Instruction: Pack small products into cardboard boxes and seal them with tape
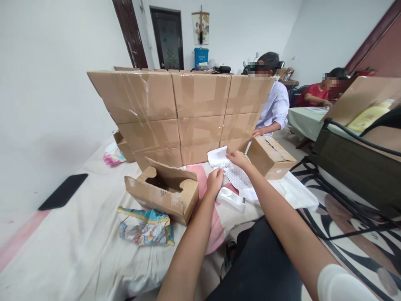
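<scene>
My right hand [238, 159] is closed, its fingertips pinching the upper part of a white paper sheet [218, 156] that bends up off the bed. My left hand [215, 180] is closed at the sheet's near left side. What its fingers hold, if anything, is too small to make out. A patterned grey-and-white sheet [238, 176] lies flat below my right hand. Just in front of my wrists rests a white plastic case [231, 200] with a rounded end and a recess on top.
An open cardboard box [184, 198] and a colourful plastic packet [145, 228] lie left of my arms. Stacked taped cartons [202, 98] form a wall ahead. Another box [272, 156] stands at right, near a person [277, 102]. A black phone-like slab [64, 191] lies far left.
</scene>
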### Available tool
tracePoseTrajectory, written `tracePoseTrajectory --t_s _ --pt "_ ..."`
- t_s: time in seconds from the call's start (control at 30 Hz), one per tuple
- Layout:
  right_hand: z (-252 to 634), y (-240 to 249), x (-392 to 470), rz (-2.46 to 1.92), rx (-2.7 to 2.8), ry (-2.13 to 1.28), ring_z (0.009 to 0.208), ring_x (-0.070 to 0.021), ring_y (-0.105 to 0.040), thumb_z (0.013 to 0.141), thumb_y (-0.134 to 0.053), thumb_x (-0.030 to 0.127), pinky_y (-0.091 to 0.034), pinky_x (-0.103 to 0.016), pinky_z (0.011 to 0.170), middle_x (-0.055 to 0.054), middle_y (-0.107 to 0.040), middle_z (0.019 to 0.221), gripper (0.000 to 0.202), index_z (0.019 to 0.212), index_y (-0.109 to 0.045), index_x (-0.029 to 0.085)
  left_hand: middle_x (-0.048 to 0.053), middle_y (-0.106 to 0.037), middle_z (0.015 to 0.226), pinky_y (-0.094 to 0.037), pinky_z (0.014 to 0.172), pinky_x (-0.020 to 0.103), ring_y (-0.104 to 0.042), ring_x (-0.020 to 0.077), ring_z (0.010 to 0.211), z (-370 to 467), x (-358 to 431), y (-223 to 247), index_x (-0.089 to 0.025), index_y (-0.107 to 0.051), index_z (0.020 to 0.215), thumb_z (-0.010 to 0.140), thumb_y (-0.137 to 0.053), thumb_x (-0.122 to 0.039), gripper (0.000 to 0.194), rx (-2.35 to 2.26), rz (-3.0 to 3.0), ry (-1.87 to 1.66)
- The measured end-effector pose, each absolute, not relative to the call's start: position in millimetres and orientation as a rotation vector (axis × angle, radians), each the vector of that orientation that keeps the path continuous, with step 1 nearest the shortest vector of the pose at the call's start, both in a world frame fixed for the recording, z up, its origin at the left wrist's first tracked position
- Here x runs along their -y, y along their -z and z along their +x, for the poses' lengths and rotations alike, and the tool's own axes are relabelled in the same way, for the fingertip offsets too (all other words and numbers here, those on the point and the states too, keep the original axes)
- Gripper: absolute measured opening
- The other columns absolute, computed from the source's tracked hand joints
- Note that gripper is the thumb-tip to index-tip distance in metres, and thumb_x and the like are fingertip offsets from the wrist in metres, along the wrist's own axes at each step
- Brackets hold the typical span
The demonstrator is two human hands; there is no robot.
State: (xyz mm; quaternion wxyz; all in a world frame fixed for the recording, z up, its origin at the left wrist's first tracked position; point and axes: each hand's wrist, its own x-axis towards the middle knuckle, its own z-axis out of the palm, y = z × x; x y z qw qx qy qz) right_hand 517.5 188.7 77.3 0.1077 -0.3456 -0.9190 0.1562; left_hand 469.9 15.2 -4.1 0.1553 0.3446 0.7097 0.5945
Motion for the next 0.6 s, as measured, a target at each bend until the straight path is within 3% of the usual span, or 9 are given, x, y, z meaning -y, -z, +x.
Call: tracePoseTrajectory --t_s 0.07,0.23,0.4,0.5,0.6 --pt "517.3 -76.2 -188.4 -1.009 2.723 -0.452 0.087 -0.0231 -0.068 0.094 -0.051 0.032 -0.046 -0.026 0.075 -0.011 -0.075 0.089 0.03 0.092 -0.076 0.015 0.003 -0.074 0.09 -0.045 0.074 0.027 -0.066 0.019 0.086 470.4 -15.4 4.2 -0.023 -0.071 0.087 0.096 -0.044 -0.043 0.035 -2.033 0.987 -1.705" --pt "516.3 -71.0 -187.1 -0.821 2.816 -0.483 0.096 -0.0196 -0.067 0.086 -0.049 0.009 -0.046 -0.023 0.082 -0.009 -0.076 0.104 0.031 0.102 -0.075 0.017 0.003 -0.074 0.096 -0.047 0.08 0.028 -0.065 0.0184 0.088 470.7 -16.6 3.7 -0.023 -0.07 0.094 0.096 -0.046 -0.041 0.03 -2.033 0.987 -1.744" --pt "513.5 -68.8 -180.4 -0.627 2.912 -0.505 0.09 -0.0169 -0.067 0.089 -0.048 0.009 -0.047 -0.021 0.081 -0.007 -0.076 0.102 0.032 0.107 -0.074 0.015 0.006 -0.067 0.118 -0.046 0.092 0.029 -0.063 0.0165 0.098 469.6 -18.6 2.3 -0.023 -0.063 0.118 0.095 -0.051 -0.034 0.028 -2.059 0.933 -1.841" --pt "512.3 -68.6 -176.5 -0.606 2.932 -0.448 0.096 -0.0166 -0.066 0.09 -0.044 0.006 -0.045 -0.021 0.086 -0.007 -0.075 0.108 0.037 0.11 -0.073 0.016 0.005 -0.066 0.116 -0.046 0.093 0.029 -0.062 0.0166 0.099 469.5 -19.0 2.9 -0.023 -0.063 0.116 0.095 -0.052 -0.034 0.026 -2.046 0.951 -1.854" --pt "512.7 -66.5 -171.9 -0.621 2.981 -0.377 0.096 -0.0185 -0.067 0.091 -0.052 0.014 -0.045 -0.023 0.084 -0.009 -0.075 0.106 0.026 0.106 -0.074 0.016 0.005 -0.064 0.117 -0.046 0.095 0.029 -0.061 0.0165 0.102 469.4 -19.2 4.8 -0.023 -0.064 0.111 0.095 -0.051 -0.033 0.022 -2.042 0.973 -1.878"
